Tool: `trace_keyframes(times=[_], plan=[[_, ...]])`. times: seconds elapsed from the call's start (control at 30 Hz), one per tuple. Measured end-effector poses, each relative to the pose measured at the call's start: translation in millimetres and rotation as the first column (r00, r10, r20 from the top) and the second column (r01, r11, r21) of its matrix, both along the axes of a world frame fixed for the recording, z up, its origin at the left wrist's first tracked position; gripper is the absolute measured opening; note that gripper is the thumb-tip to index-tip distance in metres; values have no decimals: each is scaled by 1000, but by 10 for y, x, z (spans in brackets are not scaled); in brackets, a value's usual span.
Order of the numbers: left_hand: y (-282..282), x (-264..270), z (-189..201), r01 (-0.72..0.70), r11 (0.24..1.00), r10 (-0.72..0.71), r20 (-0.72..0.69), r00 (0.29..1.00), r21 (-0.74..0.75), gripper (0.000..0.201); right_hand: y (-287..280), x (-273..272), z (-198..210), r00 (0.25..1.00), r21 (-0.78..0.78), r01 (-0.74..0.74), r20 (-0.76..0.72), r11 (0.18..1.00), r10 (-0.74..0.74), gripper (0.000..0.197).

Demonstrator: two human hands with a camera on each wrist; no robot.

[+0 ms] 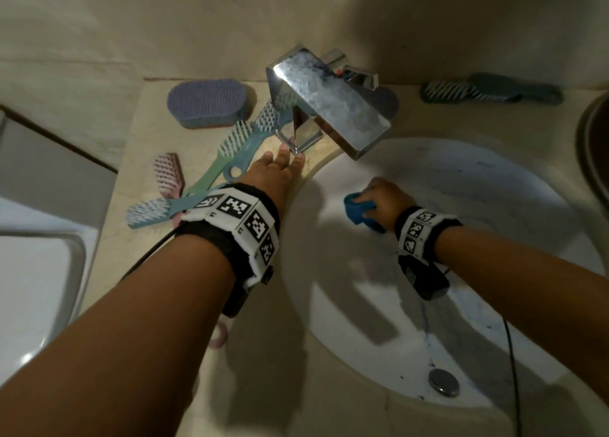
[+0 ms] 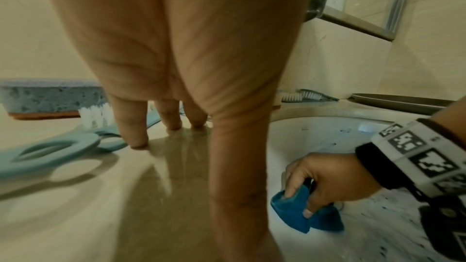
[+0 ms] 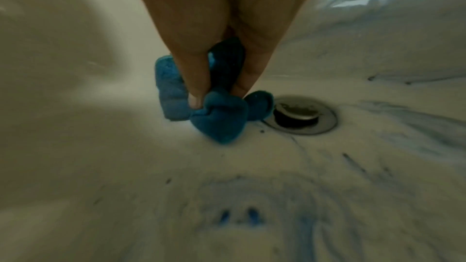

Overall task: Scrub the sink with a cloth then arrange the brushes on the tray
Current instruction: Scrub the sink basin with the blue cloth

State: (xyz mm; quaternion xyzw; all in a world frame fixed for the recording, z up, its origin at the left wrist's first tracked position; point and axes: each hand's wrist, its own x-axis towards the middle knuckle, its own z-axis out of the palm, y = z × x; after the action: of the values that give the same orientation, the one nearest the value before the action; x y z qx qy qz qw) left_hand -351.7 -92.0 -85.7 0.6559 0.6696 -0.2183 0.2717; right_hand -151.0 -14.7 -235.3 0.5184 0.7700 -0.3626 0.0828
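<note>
My right hand [image 1: 379, 199] grips a bunched blue cloth [image 1: 359, 211] and holds it against the left inner wall of the white sink [image 1: 478, 206]. In the right wrist view, thumb and fingers pinch the cloth [image 3: 221, 123] just left of the metal drain [image 3: 300, 115]. Blue smears streak the basin [image 3: 252, 216]. My left hand [image 1: 283, 155] rests with straight fingers on the beige counter by the tap's base. Several brushes lie left of it: a pink one [image 1: 169, 176], a green one [image 1: 230, 146] and a light blue one [image 1: 151, 211].
A chrome tap [image 1: 329, 103] juts over the basin. A purple sponge [image 1: 211, 102] sits at the back left and a dark grey brush [image 1: 491, 89] at the back right. A white tray [image 1: 39, 288] lies at the far left, and a dark dish [image 2: 403, 103] at the right edge.
</note>
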Motion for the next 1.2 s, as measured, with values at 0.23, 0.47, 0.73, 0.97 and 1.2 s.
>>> trace_keyframes(times=[0.23, 0.47, 0.73, 0.97, 1.2], plan=[[6, -39, -44, -20, 1000, 19, 32, 999, 11, 78, -400, 7, 57, 943, -15, -310, 120, 951, 309, 22], [8, -8, -19, -12, 1000, 12, 7, 1000, 7, 79, -109, 131, 61, 962, -33, -206, 176, 978, 208, 24], [2, 19, 38, -20, 1000, 20, 2, 1000, -21, 79, -296, 180, 20, 895, -27, -422, 147, 906, 421, 6], [6, 14, -5, -8, 1000, 8, -2, 1000, -11, 75, -507, 216, 145, 868, 10, -474, 173, 881, 465, 26], [6, 23, -3, 1, 1000, -2, -16, 1000, -21, 78, -479, 180, 64, 770, 101, -636, 145, 765, 621, 30]])
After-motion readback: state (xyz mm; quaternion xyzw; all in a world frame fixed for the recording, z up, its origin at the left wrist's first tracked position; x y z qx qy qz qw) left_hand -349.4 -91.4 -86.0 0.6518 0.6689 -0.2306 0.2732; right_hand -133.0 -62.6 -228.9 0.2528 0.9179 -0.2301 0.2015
